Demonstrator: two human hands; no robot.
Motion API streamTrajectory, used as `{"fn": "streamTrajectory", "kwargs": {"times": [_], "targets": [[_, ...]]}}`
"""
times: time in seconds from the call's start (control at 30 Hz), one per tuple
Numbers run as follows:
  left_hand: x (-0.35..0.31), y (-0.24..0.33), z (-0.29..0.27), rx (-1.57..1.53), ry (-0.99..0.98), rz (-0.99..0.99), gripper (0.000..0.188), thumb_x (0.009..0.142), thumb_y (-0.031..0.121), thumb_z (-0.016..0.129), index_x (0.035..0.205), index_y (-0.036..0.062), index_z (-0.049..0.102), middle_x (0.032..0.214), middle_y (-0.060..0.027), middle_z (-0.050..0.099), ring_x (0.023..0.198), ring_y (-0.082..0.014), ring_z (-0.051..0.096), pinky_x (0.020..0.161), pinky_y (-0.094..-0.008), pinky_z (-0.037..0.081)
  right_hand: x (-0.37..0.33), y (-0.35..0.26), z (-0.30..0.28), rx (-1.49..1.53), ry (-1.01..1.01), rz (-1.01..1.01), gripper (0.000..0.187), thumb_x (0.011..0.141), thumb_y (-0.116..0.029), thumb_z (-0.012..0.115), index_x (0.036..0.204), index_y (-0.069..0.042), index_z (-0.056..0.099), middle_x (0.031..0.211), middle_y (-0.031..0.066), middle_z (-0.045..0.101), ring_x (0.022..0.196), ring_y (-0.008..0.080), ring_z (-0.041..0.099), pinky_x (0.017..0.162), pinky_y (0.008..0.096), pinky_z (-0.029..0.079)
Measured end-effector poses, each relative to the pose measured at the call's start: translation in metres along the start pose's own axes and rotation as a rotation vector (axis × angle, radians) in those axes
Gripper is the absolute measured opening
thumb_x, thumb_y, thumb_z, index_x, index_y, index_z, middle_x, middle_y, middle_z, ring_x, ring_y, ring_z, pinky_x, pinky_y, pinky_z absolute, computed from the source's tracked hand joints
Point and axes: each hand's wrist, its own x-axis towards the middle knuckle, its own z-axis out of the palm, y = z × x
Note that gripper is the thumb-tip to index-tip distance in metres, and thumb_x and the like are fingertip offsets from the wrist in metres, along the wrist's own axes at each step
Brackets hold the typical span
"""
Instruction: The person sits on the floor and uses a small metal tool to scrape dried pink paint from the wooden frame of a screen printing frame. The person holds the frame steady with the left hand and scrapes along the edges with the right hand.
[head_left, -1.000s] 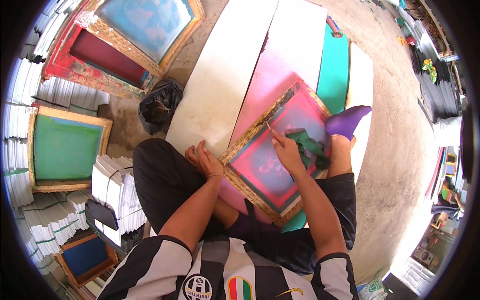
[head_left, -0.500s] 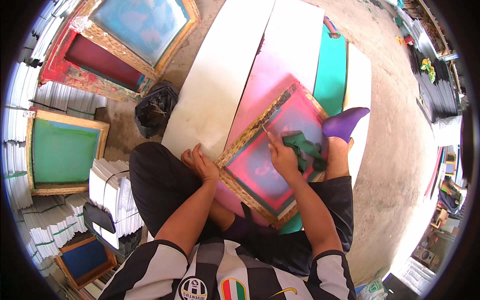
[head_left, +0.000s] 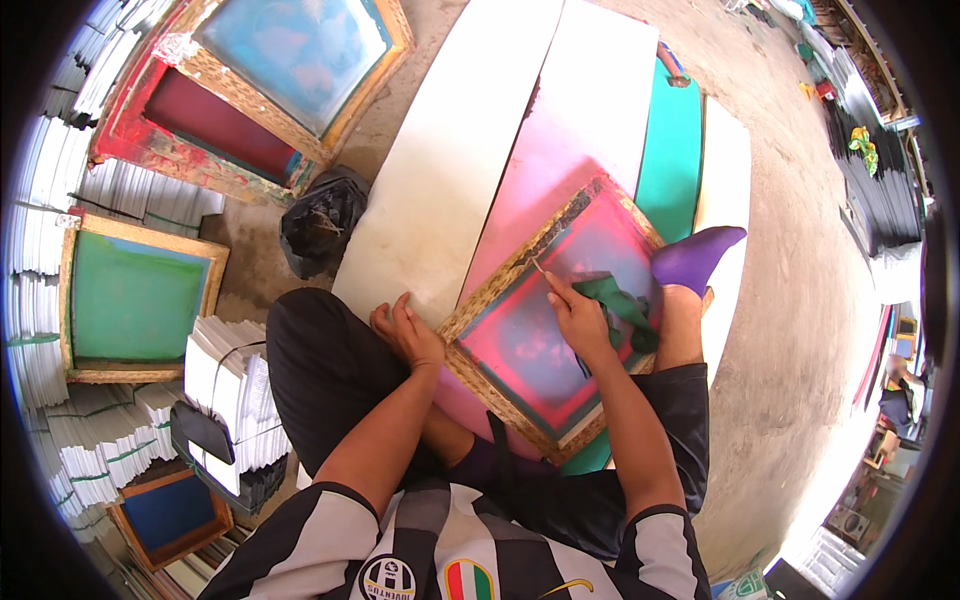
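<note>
A wooden screen-printing frame (head_left: pixel 498 374) with pink and bluish mesh lies tilted between my legs, on the pink and green boards. My right hand (head_left: pixel 585 325) is over the mesh, its fingers closed on a thin pointed tool (head_left: pixel 538 265). The tool's tip is at the inner edge of the frame's far left rail. A crumpled dark green cloth (head_left: pixel 622 303) lies on the mesh beside that hand. Near the frame's left corner rests my left hand (head_left: pixel 412 335), palm turned partly up and fingers apart, with nothing in them.
White boards (head_left: pixel 440 150) stretch away in front of me. A black plastic bag (head_left: pixel 325 220) stands to their left. More frames, one with green mesh (head_left: pixel 135 295), lean among stacked white sheets (head_left: pixel 230 375). My purple-socked foot (head_left: pixel 697 255) is by the frame's right corner.
The whole view has shifted slightly right and down. Both hands keep nearly the same places relative to the frame, and the tool's tip stays at the far left rail.
</note>
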Motion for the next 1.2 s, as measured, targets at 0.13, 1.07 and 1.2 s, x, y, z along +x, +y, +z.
{"fn": "streamTrajectory", "kwargs": {"times": [0.13,1.07,1.2], "targets": [[0.001,0.001,-0.002,0.012,0.014,0.018,0.029,0.104,0.016,0.048,0.122,0.0087,0.070,0.135,-0.0221,0.045,0.135,-0.0411,0.037,0.117,-0.0550,0.030,0.001,-0.020,-0.010,0.101,-0.151,0.312,0.043,0.103,-0.030,0.064,0.146,-0.024,0.062,0.101,0.0153,0.078,0.086,0.0357,0.075,0.080,0.0464,0.058],[0.000,0.005,-0.002,-0.003,-0.001,-0.006,0.028,0.103,0.015,0.051,0.123,0.0088,0.069,0.136,-0.0196,0.043,0.136,-0.0405,0.037,0.117,-0.0552,0.030,-0.016,-0.041,-0.002,-0.467,-0.042,0.104,0.044,0.101,-0.032,0.061,0.144,-0.034,0.060,0.079,0.0195,0.072,0.073,0.0423,0.070,0.065,0.0564,0.055],[-0.002,0.006,-0.002,0.024,0.010,-0.003,0.030,0.104,0.018,0.049,0.124,0.0100,0.070,0.136,-0.0202,0.044,0.135,-0.0395,0.038,0.118,-0.0539,0.030,-0.015,-0.049,0.003,-0.631,-0.100,0.128,0.048,0.102,-0.030,0.058,0.149,-0.032,0.055,0.079,0.0204,0.071,0.071,0.0430,0.071,0.063,0.0568,0.055]]}}
